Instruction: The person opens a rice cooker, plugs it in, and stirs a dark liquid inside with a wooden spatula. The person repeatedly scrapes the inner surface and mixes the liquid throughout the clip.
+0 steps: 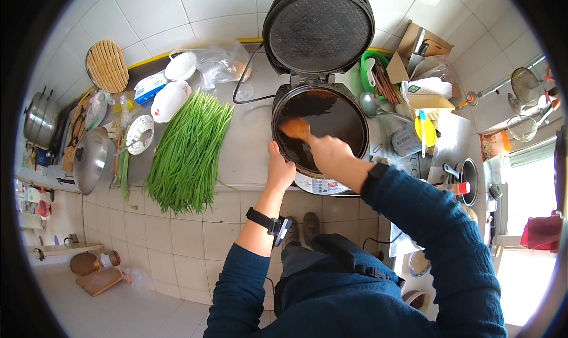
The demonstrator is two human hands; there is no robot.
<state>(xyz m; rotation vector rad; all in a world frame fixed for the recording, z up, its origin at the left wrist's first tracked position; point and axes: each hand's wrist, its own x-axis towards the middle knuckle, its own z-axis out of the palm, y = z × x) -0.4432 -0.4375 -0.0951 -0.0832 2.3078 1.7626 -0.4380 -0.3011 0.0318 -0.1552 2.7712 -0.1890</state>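
Note:
An electric griddle (366, 136) stands at the counter's front edge with its round lid (320, 32) raised and leaning back. Dark brown liquid (339, 125) shines across its lower pan, with a darker patch toward the back. In my right hand (332, 157) is a wooden spatula (294, 128), its broad head blurred over the left part of the pan. My left hand (281, 170) grips the pan's front-left rim, thumb up. A lit display shows on the control panel (321, 185) in front.
Garlic chives (188, 154) lie left on the steel counter (242, 156), overhanging its front edge. Beyond them are white bowls (171, 100) and a plastic bag (222, 63). At right stand a green basket (364, 69), a ladle (368, 104) and a yellow-lidded can (407, 140). A black cord (248, 74) runs behind.

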